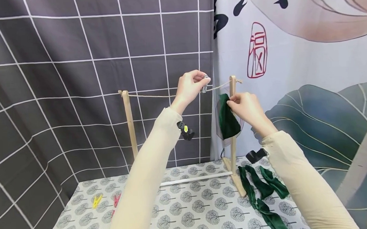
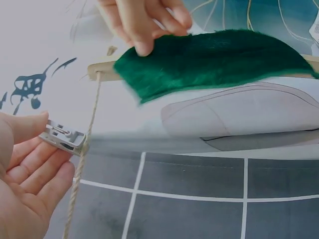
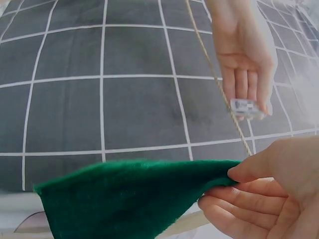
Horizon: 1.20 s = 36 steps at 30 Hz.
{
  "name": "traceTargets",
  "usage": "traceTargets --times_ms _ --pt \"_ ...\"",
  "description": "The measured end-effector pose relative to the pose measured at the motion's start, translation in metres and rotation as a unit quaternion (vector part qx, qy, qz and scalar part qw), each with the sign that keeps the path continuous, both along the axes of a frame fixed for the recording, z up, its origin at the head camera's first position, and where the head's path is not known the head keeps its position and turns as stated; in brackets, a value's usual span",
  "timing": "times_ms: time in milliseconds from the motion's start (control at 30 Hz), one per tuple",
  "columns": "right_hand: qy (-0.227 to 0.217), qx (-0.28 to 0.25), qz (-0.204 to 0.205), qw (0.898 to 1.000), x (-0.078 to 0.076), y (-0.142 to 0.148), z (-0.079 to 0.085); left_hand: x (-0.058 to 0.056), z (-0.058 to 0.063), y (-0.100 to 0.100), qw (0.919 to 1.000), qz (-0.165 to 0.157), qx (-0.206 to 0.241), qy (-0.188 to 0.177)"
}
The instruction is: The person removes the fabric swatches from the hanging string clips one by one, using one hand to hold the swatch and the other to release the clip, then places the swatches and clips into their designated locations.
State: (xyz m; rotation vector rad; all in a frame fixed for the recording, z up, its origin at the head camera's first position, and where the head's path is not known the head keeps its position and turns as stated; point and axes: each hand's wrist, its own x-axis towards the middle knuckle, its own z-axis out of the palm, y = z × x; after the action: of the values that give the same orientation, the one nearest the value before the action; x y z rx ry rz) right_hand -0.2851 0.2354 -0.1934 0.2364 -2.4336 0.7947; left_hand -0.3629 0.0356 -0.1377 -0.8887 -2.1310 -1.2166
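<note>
My left hand pinches a grey, partly see-through clothespin between thumb and fingers. In the left wrist view the far end of the clothespin meets the thin twine line. To the right, my right hand pinches the upper corner of a dark green velvety cloth, which hangs down in front of the right wooden post. The right wrist view has the thumb and fingers on one corner of that cloth, just below the line. The cloth and the clothespin are apart.
The line runs from the left wooden post to the right one, with a white bar low between them. Several green cloth strips lie at the right. A yellow clothespin and a pink clothespin lie on the left.
</note>
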Motion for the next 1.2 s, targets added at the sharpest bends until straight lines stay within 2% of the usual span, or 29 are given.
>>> traceTargets --times_ms 167,333,533,667,933,1200 --pt "-0.008 -0.004 0.004 1.0 0.006 0.003 -0.001 0.006 0.005 -0.014 0.9988 -0.012 0.047 -0.006" --pt "-0.006 -0.009 0.01 1.0 0.01 0.005 -0.004 0.017 0.011 -0.027 0.9956 -0.028 0.086 -0.025" --pt "0.01 -0.024 0.016 1.0 0.013 0.009 -0.009 0.035 0.014 -0.044 0.995 -0.045 0.088 -0.015" --pt "0.005 -0.04 0.013 0.999 0.016 0.01 -0.01 0.048 0.012 -0.06 0.9947 -0.047 0.091 -0.008" --pt "0.007 -0.063 -0.006 0.998 0.023 0.016 -0.015 0.065 0.001 -0.095 0.9922 -0.053 0.11 -0.024" --pt "0.017 -0.083 0.012 0.996 0.025 0.024 -0.026 0.077 -0.02 -0.129 0.9906 -0.045 0.125 -0.032"
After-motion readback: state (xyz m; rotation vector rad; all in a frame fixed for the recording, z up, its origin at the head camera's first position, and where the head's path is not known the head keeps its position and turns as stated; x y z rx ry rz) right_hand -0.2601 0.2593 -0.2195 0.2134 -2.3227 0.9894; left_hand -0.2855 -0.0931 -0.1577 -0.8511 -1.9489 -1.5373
